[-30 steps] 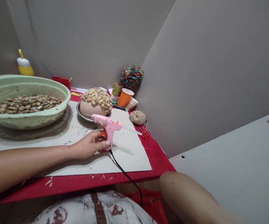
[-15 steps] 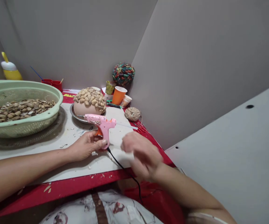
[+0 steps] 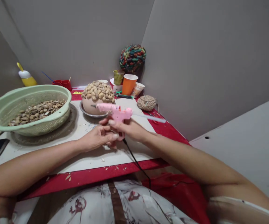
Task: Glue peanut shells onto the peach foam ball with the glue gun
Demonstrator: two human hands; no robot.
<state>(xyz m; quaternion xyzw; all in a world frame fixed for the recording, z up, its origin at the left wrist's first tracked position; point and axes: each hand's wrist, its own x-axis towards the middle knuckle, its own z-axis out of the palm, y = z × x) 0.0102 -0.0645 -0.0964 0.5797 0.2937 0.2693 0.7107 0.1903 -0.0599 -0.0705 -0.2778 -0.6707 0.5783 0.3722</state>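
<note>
A pink hot glue gun (image 3: 122,114) points left, with a clear glue stick (image 3: 149,117) out of its back and a black cord (image 3: 134,160) below. My right hand (image 3: 129,126) is closed round its handle. Close beside the handle's lower end, my left hand (image 3: 99,137) has its fingers loosely apart; whether its fingertips touch the gun is hard to see. Just behind the nozzle, a round, pale pinkish form (image 3: 87,105) rests in a metal dish (image 3: 94,116). Peanuts in their shells (image 3: 99,91) cover its top, while its lower front is bare.
At left stands a green colander (image 3: 43,90) of nut shells (image 3: 37,112). Behind are red cups (image 3: 66,84), an orange cup (image 3: 129,84), a printed paper cup (image 3: 138,89), a multicoloured ball (image 3: 133,58) and twine (image 3: 146,102). Walls enclose the table's back and right.
My right hand has come in from the right and taken hold of the glue gun's handle. My left hand's grip on it has loosened. The view has shifted left.
</note>
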